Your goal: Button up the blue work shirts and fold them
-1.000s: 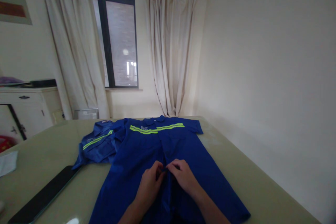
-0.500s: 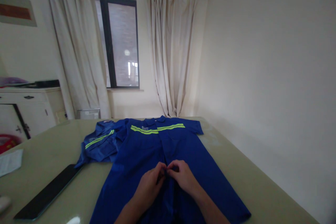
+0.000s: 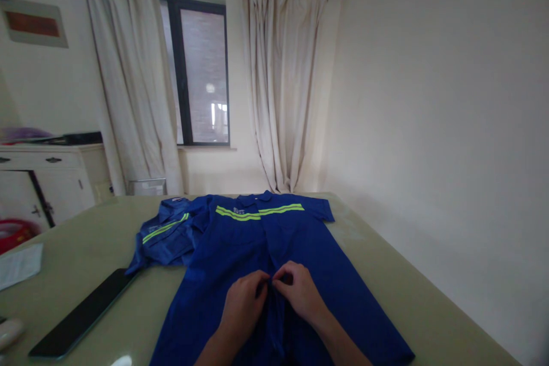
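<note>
Left hand [image 3: 244, 304] and right hand [image 3: 299, 291] both pinching blue shirt [image 3: 274, 251] placket on table [image 3: 107, 240]; second shirt [image 3: 169, 234], black slab [image 3: 81, 314] left.

The blue shirt [image 3: 240, 257] is matt woven cloth with glossy reflective yellow-green bands. At ten o'clock from it lies a second, creased shirt [image 3: 165, 237] of like cloth. The table [image 3: 429, 309] looks smooth and faintly shiny. At eight o'clock, the dark slab [image 3: 83, 314] is glossy.
</note>
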Tool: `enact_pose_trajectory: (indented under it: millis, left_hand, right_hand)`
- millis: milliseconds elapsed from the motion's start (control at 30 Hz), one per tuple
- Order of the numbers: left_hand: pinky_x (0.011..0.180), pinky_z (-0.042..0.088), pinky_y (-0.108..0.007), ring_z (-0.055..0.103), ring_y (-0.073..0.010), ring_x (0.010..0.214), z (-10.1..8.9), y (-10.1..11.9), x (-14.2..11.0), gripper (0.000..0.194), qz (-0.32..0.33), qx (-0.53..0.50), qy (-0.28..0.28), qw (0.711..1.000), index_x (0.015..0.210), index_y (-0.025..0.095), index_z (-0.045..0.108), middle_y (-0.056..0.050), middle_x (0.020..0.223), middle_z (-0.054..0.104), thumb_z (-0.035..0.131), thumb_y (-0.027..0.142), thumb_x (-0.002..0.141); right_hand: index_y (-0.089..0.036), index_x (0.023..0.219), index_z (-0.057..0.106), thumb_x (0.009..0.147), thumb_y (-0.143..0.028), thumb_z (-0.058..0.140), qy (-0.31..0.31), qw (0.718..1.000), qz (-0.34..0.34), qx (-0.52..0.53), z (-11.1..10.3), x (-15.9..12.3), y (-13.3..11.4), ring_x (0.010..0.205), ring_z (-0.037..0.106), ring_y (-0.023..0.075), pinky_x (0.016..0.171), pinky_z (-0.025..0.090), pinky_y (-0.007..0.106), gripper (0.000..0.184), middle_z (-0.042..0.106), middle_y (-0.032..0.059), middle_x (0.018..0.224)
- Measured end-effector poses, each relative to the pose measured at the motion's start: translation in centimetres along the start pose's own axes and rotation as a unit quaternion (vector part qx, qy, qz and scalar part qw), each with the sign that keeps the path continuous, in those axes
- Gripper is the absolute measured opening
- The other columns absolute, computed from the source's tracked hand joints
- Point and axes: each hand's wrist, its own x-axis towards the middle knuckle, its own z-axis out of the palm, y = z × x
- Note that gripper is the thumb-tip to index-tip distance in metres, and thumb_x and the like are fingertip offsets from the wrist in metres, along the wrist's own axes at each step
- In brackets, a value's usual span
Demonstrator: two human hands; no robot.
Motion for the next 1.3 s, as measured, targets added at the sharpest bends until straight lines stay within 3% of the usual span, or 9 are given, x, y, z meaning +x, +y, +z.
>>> enact_pose_trajectory:
  millis: [300,500,667,767,867,967,1067,1167,1300]
  left_hand:
    - [0.068,0.045,-0.026,0.069,-0.0182,0.075,-0.1,0.1,0.1,0.016,-0.022,-0.114,0.015,0.993,0.087,0.023,0.07,0.001,0.078,0.075,0.053,0.021,0.087]
    - [0.074,0.049,-0.029,0.069,-0.0216,0.083,0.1,-1.2,1.1,0.032,-0.062,-0.289,-0.055,0.954,0.09,0.016,0.074,-0.005,0.086,0.077,0.064,0.045,0.085]
    - [0.075,0.05,-0.03,0.069,-0.0214,0.081,0.3,-2.0,1.3,0.038,-0.101,-0.347,-0.071,0.93,0.098,0.014,0.072,-0.006,0.085,0.076,0.074,0.044,0.074]
    - [0.076,0.049,-0.028,0.068,-0.0195,0.082,-0.5,-0.9,1.0,0.024,-0.032,-0.263,-0.08,0.961,0.1,0.018,0.071,-0.004,0.088,0.075,0.066,0.034,0.082]
    - [0.075,0.046,-0.026,0.068,-0.0183,0.083,-1.0,0.1,0.5,0.019,0.022,-0.092,-0.078,0.992,0.1,0.025,0.071,0.0,0.089,0.075,0.058,0.021,0.087]
    - [0.074,0.043,-0.026,0.069,-0.0192,0.084,-0.8,0.3,0.0,0.019,0.033,0.042,-0.062,0.997,0.097,0.029,0.071,0.0,0.09,0.075,0.055,0.021,0.09]
    - [0.076,0.044,-0.027,0.069,-0.0194,0.084,-0.2,-0.2,-0.2,0.023,0.044,0.072,-0.043,0.996,0.093,0.028,0.071,-0.001,0.089,0.075,0.048,0.029,0.098]
    - [0.078,0.047,-0.029,0.069,-0.0195,0.084,0.3,-0.5,-0.2,0.037,0.044,0.069,-0.038,0.996,0.089,0.025,0.071,-0.003,0.088,0.074,0.038,0.034,0.103]
    - [0.105,0.045,-0.042,0.06,-0.0252,0.124,1.1,-0.9,-0.8,0.044,0.046,0.136,0.019,0.989,0.133,0.022,0.061,-0.009,0.133,0.067,0.03,0.035,0.105]
  right_hand:
    - [-0.021,0.082,0.077,0.078,-0.025,0.073,-0.021,0.999,-0.009,0.029,-0.1,0.2,0.1,0.07,0.06,0.0167,0.065,0.042,0.026,0.007,0.069,0.0006,0.078]
    - [-0.021,0.084,0.073,0.082,-0.019,0.07,-0.028,0.997,-0.069,0.013,-0.6,-0.3,-0.9,0.078,0.06,0.0147,0.07,0.042,0.023,0.004,0.065,0.0003,0.089]
    - [-0.021,0.082,0.07,0.082,-0.016,0.068,-0.02,0.997,-0.073,0.005,-0.7,-0.3,-1.2,0.079,0.059,0.0145,0.072,0.041,0.024,0.006,0.063,-0.0004,0.087]
    - [-0.02,0.081,0.069,0.079,-0.014,0.068,-0.007,0.999,-0.043,0.022,0.0,-0.2,-0.4,0.08,0.059,0.0156,0.074,0.042,0.025,0.007,0.063,-0.0001,0.085]
    - [-0.019,0.079,0.069,0.077,-0.013,0.067,-0.015,0.999,-0.002,0.046,0.9,0.1,0.7,0.08,0.059,0.0163,0.073,0.043,0.025,0.007,0.064,0.0004,0.083]
    - [-0.018,0.078,0.07,0.077,-0.015,0.066,-0.032,0.996,0.029,0.077,1.4,0.6,1.4,0.08,0.061,0.0169,0.073,0.043,0.025,0.006,0.066,0.0007,0.081]
    - [-0.019,0.078,0.071,0.082,-0.021,0.061,-0.074,0.99,0.077,0.092,1.2,0.8,1.7,0.071,0.06,0.0165,0.066,0.043,0.025,0.011,0.066,-0.0001,0.073]
    - [-0.021,0.092,0.073,0.08,-0.015,0.057,-0.082,0.995,0.059,0.02,0.3,0.5,1.5,0.069,0.062,0.0162,0.065,0.042,0.025,0.021,0.069,-0.0004,0.075]
    - [-0.025,0.097,0.075,0.078,-0.011,0.055,-0.068,0.98,0.034,-0.183,-0.9,-0.6,-0.3,0.094,0.069,0.0236,0.081,0.046,0.031,0.031,0.076,0.0056,0.095]
